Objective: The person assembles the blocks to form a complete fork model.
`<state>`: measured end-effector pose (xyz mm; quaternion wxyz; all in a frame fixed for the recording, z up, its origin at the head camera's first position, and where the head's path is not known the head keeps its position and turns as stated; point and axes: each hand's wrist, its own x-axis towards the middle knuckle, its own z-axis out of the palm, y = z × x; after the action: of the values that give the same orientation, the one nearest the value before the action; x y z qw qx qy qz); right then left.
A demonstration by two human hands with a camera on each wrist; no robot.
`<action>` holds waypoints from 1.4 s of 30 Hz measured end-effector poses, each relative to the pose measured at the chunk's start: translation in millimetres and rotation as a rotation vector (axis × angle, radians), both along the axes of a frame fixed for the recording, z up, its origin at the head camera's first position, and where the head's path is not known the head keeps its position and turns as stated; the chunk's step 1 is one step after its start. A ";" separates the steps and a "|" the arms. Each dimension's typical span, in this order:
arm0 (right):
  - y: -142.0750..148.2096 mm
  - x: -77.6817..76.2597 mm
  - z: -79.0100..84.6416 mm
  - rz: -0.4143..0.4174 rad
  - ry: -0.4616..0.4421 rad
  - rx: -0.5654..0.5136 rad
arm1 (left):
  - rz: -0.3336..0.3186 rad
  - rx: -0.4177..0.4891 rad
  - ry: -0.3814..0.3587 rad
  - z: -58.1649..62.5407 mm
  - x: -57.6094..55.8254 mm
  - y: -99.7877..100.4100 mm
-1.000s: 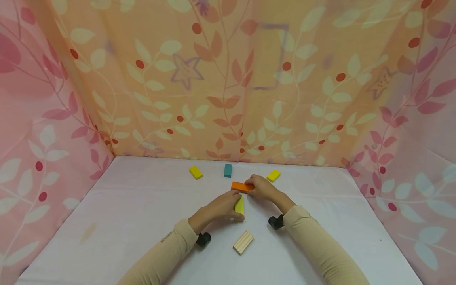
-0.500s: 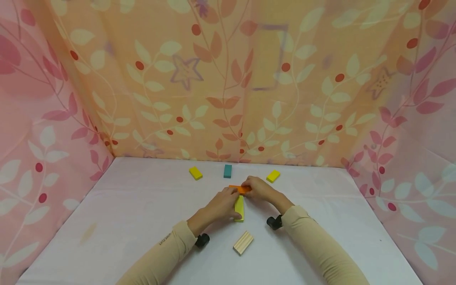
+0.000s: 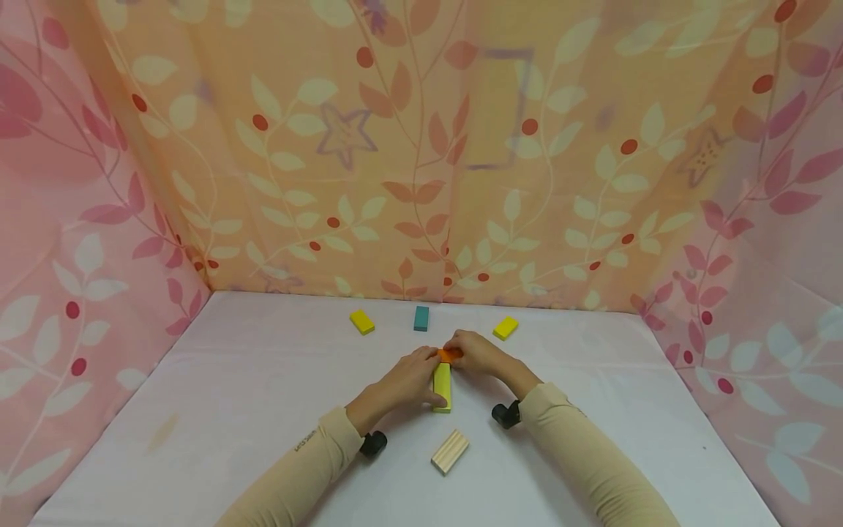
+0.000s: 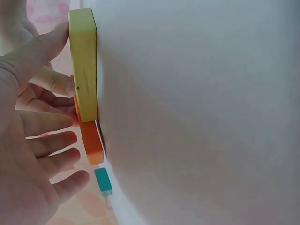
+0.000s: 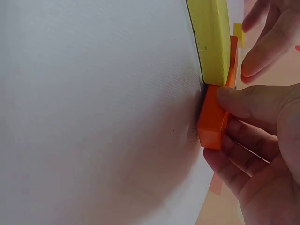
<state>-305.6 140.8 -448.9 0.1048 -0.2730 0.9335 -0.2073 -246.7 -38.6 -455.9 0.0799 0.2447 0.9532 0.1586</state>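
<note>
A yellow-green wooden block [image 3: 443,388] stands lengthwise on the white table between my hands. An orange block [image 5: 213,115] sits crosswise at its far end, touching it in the right wrist view. My right hand [image 3: 479,353] pinches the orange block near its right end, thumb on one side and fingers behind. Beside the yellow-green block, my left hand [image 3: 403,380] has its thumb at the near end and its index finger at the far end, touching the block's upper edge. Its other fingers are extended and hold nothing, as the left wrist view shows. Part of the orange block is hidden by both hands.
Behind the hands lie a teal block [image 3: 421,318], a yellow block [image 3: 362,322] to the left and another yellow block [image 3: 506,328] to the right. A plain wood block [image 3: 451,452] lies nearer me. Patterned cloth walls [image 3: 421,183] enclose the table.
My right hand has drawn the orange block slightly nearer, up to the far end of the yellow-green block. The left hand has barely shifted.
</note>
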 end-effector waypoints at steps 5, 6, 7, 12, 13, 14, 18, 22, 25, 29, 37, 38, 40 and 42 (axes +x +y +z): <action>-1.1 -1.2 -0.8 0.018 0.002 -0.001 | 0.004 0.013 -0.025 -3.8 -3.7 -1.4; -1.2 -1.4 -1.1 0.023 0.004 0.000 | 0.004 0.018 -0.031 -4.4 -4.3 -1.5; -1.2 -1.6 -1.4 0.027 0.006 0.001 | 0.003 0.023 -0.035 -4.6 -4.6 -1.6; -1.4 -2.3 -3.2 0.029 0.000 -0.006 | 0.015 0.045 -0.074 -4.2 -5.1 -2.0; -1.6 -2.6 -3.7 0.025 -0.004 -0.007 | 0.020 0.049 -0.083 -3.9 -5.1 -1.9; -1.7 -2.9 -4.1 0.023 -0.005 -0.008 | 0.025 0.052 -0.092 -3.6 -5.2 -1.8; -1.7 -3.6 -4.4 0.023 0.000 -0.008 | 0.030 0.047 -0.100 -2.8 -5.6 -1.0; -1.1 -3.4 -4.2 0.020 0.004 -0.007 | 0.018 0.033 -0.090 -2.5 -5.9 -0.5; -0.6 -3.1 -4.3 0.022 0.000 -0.008 | 0.016 0.026 -0.093 -2.4 -6.4 -0.6; -0.4 -3.2 -4.5 0.037 0.006 -0.014 | 0.013 0.012 -0.095 -0.7 -6.5 -0.4; -0.3 -2.7 -5.0 0.025 -0.003 -0.013 | 0.023 0.005 -0.094 2.7 -5.7 1.5; -0.3 -2.7 -5.3 0.021 -0.007 -0.014 | 0.026 0.005 -0.093 2.8 -5.4 1.7; -0.1 -2.5 -5.7 0.013 -0.016 -0.019 | 0.029 0.004 -0.093 2.8 -5.2 2.4; -0.1 -2.3 -6.4 0.007 -0.022 -0.026 | 0.031 0.004 -0.094 2.5 -5.2 3.0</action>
<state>-307.9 140.7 -455.2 0.1122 -0.2751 0.9287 -0.2221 -251.9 -35.6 -453.4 0.1219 0.2224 0.9517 0.1732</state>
